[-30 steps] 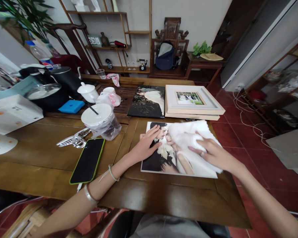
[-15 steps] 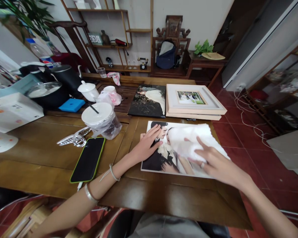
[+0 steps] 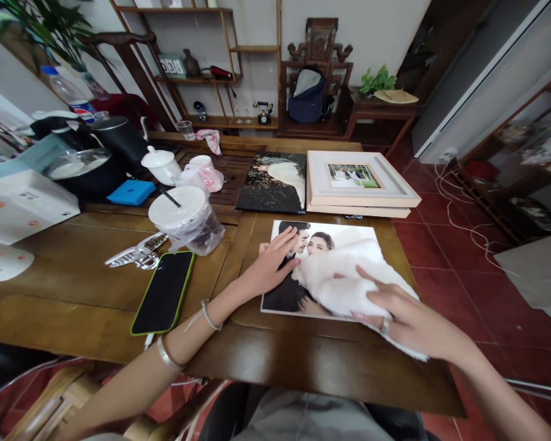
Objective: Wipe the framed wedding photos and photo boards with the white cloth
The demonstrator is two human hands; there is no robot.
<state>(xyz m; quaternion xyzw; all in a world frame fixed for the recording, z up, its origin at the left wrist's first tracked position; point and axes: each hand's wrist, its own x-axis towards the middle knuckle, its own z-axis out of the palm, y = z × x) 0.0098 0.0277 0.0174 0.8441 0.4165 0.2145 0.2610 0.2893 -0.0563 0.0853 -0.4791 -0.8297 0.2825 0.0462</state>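
A photo panel showing two people lies flat on the wooden table in front of me. My left hand rests on its left side with the fingers stretched out, the fingertips on the pictured head. In my right hand is a white cloth, bunched under the fingers and pressed on the panel's right and lower part. The cloth hides much of that side, and one corner of it hangs past the panel's near edge.
Behind the panel lie a dark photo album and stacked white picture frames. A phone, a silver hair claw and a lidded cup with a straw stand to the left. The table's right edge borders red floor tiles.
My right hand has moved the white cloth down toward me, uncovering the second pictured face and the panel's upper right. My left hand stays in place.
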